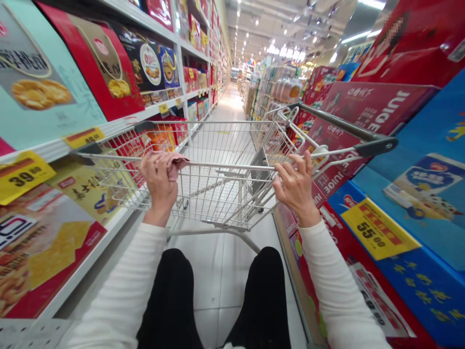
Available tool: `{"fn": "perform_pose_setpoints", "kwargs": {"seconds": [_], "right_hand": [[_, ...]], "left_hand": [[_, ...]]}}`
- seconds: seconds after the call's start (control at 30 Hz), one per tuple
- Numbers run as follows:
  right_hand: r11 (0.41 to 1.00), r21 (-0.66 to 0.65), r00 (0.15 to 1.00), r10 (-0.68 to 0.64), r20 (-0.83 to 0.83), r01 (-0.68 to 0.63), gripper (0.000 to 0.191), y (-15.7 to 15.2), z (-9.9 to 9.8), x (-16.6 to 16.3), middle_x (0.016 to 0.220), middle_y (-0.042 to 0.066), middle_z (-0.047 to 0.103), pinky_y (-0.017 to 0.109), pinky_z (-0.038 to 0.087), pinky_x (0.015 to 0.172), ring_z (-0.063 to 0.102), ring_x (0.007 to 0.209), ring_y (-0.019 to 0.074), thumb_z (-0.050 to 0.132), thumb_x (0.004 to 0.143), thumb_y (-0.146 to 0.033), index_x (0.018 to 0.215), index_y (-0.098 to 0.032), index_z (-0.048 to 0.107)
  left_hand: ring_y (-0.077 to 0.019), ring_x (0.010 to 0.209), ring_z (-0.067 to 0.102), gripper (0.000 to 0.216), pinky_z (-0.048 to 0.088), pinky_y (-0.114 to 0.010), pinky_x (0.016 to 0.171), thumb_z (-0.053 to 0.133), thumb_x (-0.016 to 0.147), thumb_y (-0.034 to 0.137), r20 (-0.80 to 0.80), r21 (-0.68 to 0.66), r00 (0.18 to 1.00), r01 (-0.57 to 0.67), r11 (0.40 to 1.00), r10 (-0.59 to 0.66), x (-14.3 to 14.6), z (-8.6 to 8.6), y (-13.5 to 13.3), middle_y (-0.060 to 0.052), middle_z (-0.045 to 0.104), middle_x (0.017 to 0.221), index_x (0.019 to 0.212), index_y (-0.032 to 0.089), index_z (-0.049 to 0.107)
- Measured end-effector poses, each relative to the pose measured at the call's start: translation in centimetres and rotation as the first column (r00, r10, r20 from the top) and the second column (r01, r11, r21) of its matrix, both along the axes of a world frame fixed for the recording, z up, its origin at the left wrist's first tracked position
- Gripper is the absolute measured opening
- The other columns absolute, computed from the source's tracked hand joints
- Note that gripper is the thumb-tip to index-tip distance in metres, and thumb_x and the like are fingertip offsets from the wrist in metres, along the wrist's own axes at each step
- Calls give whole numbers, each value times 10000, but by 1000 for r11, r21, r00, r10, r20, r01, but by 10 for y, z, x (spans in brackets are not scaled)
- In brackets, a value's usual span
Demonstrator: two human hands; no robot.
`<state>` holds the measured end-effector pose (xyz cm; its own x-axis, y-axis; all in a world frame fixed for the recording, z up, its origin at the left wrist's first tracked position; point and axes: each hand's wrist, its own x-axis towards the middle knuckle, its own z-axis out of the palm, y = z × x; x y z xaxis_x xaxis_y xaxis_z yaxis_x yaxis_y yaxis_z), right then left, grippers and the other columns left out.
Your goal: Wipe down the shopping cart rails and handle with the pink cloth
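Observation:
A wire shopping cart [225,145] stands in front of me in a store aisle, and its basket looks bare inside. My left hand [159,177] is closed over the cart's near rim, pressing a small pinkish cloth [174,162] against the wire. My right hand [296,184] grips the same rim further right, fingers curled round the wire. The cart's dark handle bar [348,127] runs off to the right, beyond my right hand. Both arms wear white sleeves, and my legs in black trousers show below.
Shelves of boxed biscuits [105,68] with yellow price tags [22,175] line the left. Red and blue boxes [366,109] are stacked close on the right, tagged 55.00 [378,228]. The tiled aisle [228,102] runs straight ahead toward more displays.

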<state>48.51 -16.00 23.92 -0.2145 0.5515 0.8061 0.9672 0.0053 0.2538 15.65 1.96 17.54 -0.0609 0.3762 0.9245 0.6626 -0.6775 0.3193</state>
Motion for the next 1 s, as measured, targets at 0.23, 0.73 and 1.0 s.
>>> {"fn": "perform_pose_setpoints", "kwargs": {"seconds": [0.23, 0.73, 1.0], "right_hand": [[999, -12, 999, 51, 8, -51, 382, 3, 0, -6, 945, 37, 696, 550, 177, 1270, 494, 1258, 272, 399, 841, -229, 1098, -212, 681], [998, -34, 998, 62, 16, -61, 441, 4, 0, -6, 1034, 47, 685, 539, 140, 1294, 476, 1314, 275, 399, 839, -239, 1197, -195, 653], [998, -20, 998, 65, -15, -66, 442, 5, -4, -5, 1001, 50, 692, 562, 138, 1285, 464, 1325, 286, 398, 807, -261, 1159, -214, 662]], "left_hand": [[-287, 1462, 373, 371, 371, -521, 1198, 499, 1013, 307, -141, 46, 959, 253, 966, -245, 118, 0, -64, -90, 576, 1364, 1381, 302, 546], [-263, 1407, 482, 449, 476, -460, 1165, 606, 962, 231, -371, 88, 898, 289, 953, -238, 133, -66, -69, -99, 625, 1265, 1400, 306, 546], [-281, 1508, 363, 463, 416, -533, 1215, 579, 979, 238, -284, 131, 914, 336, 933, -289, 152, -23, -87, -79, 585, 1350, 1422, 346, 501]]}}
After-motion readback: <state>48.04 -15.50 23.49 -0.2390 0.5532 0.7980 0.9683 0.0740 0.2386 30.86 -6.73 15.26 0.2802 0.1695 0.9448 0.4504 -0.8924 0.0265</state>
